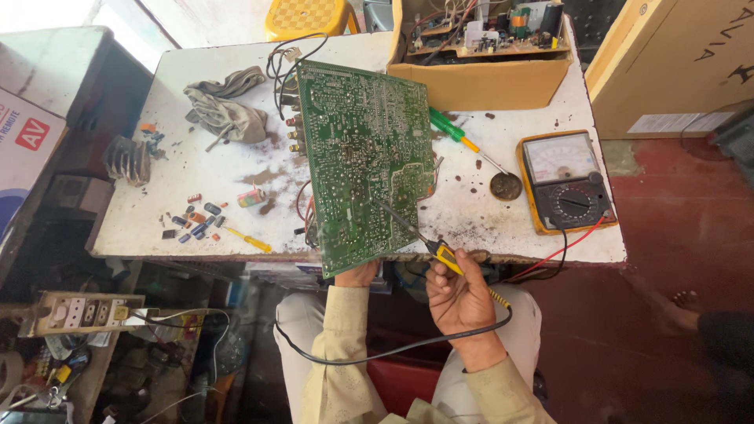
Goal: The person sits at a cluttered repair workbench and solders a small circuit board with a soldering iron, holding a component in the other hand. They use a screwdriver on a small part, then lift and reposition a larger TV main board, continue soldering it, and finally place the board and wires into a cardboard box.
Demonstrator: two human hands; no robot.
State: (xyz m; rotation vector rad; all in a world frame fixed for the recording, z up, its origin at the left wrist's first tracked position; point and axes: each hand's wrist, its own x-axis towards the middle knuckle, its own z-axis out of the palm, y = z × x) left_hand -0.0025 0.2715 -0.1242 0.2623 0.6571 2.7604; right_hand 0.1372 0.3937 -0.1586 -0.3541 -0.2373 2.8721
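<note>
A large green circuit board (361, 157) stands tilted over the white table (204, 180), solder side facing me. My left hand (357, 275) grips its near bottom edge from below. My right hand (459, 294) holds a yellow-handled soldering iron (446, 255); its dark metal tip rests on the lower right part of the board. A black cord runs from the iron across my lap.
A yellow analog multimeter (565, 182) with red and black leads lies at the right. A green screwdriver (455, 135), a cardboard box of electronics (479, 55), a grey rag (224, 106), loose small components (196, 220) and a yellow stool (306, 17) are around. A socket strip (82, 312) sits lower left.
</note>
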